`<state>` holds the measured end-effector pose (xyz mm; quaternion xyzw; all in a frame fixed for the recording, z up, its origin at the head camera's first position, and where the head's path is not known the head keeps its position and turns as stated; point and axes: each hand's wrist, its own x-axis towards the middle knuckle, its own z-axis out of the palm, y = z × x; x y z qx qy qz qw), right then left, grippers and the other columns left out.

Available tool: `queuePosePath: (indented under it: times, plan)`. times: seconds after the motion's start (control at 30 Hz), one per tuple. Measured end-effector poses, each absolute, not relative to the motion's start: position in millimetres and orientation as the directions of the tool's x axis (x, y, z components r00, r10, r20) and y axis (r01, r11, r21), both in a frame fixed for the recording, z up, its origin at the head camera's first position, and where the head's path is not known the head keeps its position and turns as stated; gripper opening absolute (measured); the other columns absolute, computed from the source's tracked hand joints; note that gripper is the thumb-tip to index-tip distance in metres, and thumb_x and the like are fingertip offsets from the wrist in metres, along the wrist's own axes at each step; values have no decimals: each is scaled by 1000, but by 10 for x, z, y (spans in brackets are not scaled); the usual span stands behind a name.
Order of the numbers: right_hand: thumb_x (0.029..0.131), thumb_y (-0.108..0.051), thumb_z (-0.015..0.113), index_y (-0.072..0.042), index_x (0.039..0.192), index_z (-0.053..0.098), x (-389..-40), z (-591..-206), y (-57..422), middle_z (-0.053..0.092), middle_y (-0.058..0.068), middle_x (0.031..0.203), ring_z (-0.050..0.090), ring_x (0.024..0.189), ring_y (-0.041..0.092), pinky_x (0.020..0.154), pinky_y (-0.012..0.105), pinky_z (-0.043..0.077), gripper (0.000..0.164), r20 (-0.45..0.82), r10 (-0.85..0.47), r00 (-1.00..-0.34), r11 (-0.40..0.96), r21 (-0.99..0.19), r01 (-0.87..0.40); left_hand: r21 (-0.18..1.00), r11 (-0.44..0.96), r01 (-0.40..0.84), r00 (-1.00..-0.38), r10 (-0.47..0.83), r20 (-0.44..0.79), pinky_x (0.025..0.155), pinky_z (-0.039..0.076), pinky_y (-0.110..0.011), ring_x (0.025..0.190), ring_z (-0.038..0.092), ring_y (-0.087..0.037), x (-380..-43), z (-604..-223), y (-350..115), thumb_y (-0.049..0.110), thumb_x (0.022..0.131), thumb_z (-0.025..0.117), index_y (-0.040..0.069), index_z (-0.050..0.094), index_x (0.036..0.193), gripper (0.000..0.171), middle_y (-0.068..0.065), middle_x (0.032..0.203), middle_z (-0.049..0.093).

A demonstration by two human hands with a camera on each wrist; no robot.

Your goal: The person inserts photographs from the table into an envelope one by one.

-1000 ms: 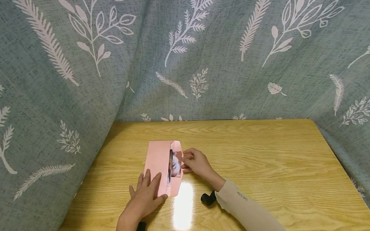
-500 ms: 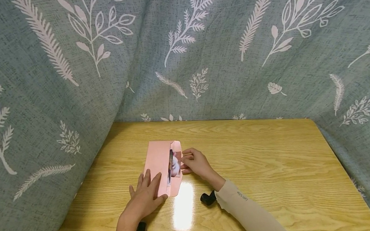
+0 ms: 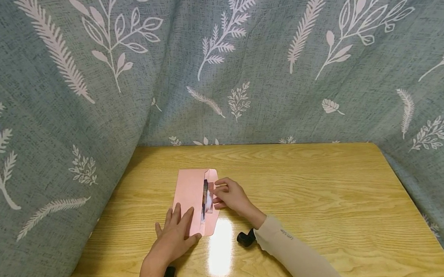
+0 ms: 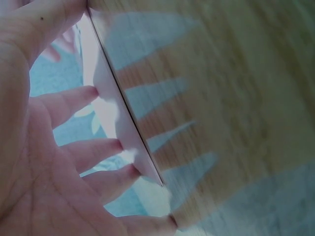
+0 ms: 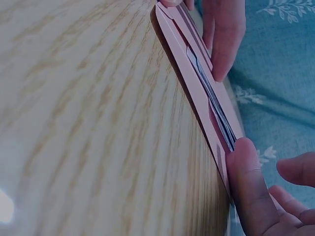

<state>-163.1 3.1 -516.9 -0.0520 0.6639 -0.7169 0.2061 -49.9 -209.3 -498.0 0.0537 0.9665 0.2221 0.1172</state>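
A pink envelope (image 3: 190, 188) lies on the wooden table with its flap to the right. From its slot several photos stick out, the top photo (image 3: 209, 201) showing something white and furry. My left hand (image 3: 171, 238) rests on the envelope's near left part, fingers spread and straight. At the opening is my right hand (image 3: 234, 197), a fingertip against the photos' outer edge and covering part of the top one. In the right wrist view the photo edges (image 5: 211, 96) show as a thin stack inside the envelope's mouth, with that hand's other fingers held apart.
A leaf-patterned grey-green curtain (image 3: 266, 105) hangs behind the table and along both sides. Black wrist cameras (image 3: 246, 239) sit under the wrists. The wooden table (image 3: 326, 191) extends to the right, and a bright glare (image 3: 220, 250) lies near the envelope.
My right hand has moved slightly left, and the photos have slid further into the envelope, less of the top one showing. My left hand and the envelope have stayed put.
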Motion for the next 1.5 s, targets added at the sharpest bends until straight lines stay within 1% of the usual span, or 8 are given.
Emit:
queuePosePath:
  times: [0.13, 0.27, 0.37, 0.63, 0.93, 1.07, 1.27, 1.5]
  plan:
    - [99, 1, 59, 8, 131, 51, -1628, -5168, -13, 68, 24, 109, 72, 78, 31, 67, 40, 61, 34, -200, -362, -910, -37, -973, 229, 442, 895, 54, -967, 157, -200, 101, 4, -82, 147, 7, -50, -501, -4984, -2095, 44, 92, 71, 17, 38, 156, 77, -26, 162, 12]
    - [99, 1, 58, 7, 131, 52, -1612, -5152, -51, 67, 25, 110, 72, 80, 34, 68, 40, 61, 33, -205, -364, -908, -35, -972, 233, 441, 896, 53, -967, 157, -203, 101, 4, -82, 147, 7, -50, -502, -4984, -2093, 43, 92, 71, 17, 38, 156, 77, -27, 162, 12]
    - [99, 2, 57, 7, 130, 52, -1608, -5147, -74, 67, 26, 109, 72, 80, 33, 68, 41, 61, 32, -200, -368, -908, -35, -973, 228, 438, 898, 51, -966, 156, -206, 101, 4, -82, 147, 7, -50, -504, -4984, -2092, 44, 92, 71, 17, 37, 156, 77, -27, 162, 12]
    - [99, 2, 57, 6, 131, 52, -1623, -5180, -135, 68, 23, 108, 71, 76, 27, 66, 38, 61, 33, -210, -367, -906, -31, -971, 238, 441, 896, 49, -965, 156, -210, 100, 4, -83, 147, 6, -49, -513, -4992, -2089, 44, 92, 71, 17, 38, 156, 77, -27, 162, 12]
    - [98, 1, 59, 5, 131, 53, -1607, -5145, -167, 69, 21, 106, 71, 78, 28, 66, 38, 61, 34, -215, -351, -911, -4, -973, 231, 448, 892, 54, -966, 160, -203, 99, 4, -83, 147, 6, -50, -519, -4981, -2087, 43, 91, 73, 16, 38, 156, 78, -27, 162, 13]
    - [98, 1, 59, 4, 130, 53, -1604, -5137, -178, 69, 20, 104, 70, 77, 26, 66, 38, 61, 33, -210, -343, -916, 9, -975, 221, 458, 887, 56, -967, 163, -197, 99, 4, -84, 147, 6, -50, -523, -4977, -2081, 42, 91, 74, 16, 39, 155, 78, -27, 161, 14]
    - [98, 3, 58, 4, 128, 54, -1605, -5134, -208, 69, 21, 102, 69, 75, 25, 65, 39, 61, 31, -188, -332, -924, 32, -982, 188, 462, 885, 63, -969, 166, -184, 98, 5, -85, 146, 8, -51, -530, -4976, -2077, 41, 90, 75, 15, 41, 154, 78, -28, 161, 16]
    - [98, 4, 57, 4, 127, 56, -1609, -5173, -228, 69, 21, 103, 69, 76, 25, 65, 36, 61, 29, -176, -336, -925, 54, -984, 167, 450, 891, 62, -970, 161, -184, 98, 7, -85, 146, 10, -52, -529, -4963, -2083, 41, 89, 76, 14, 43, 154, 77, -28, 160, 17]
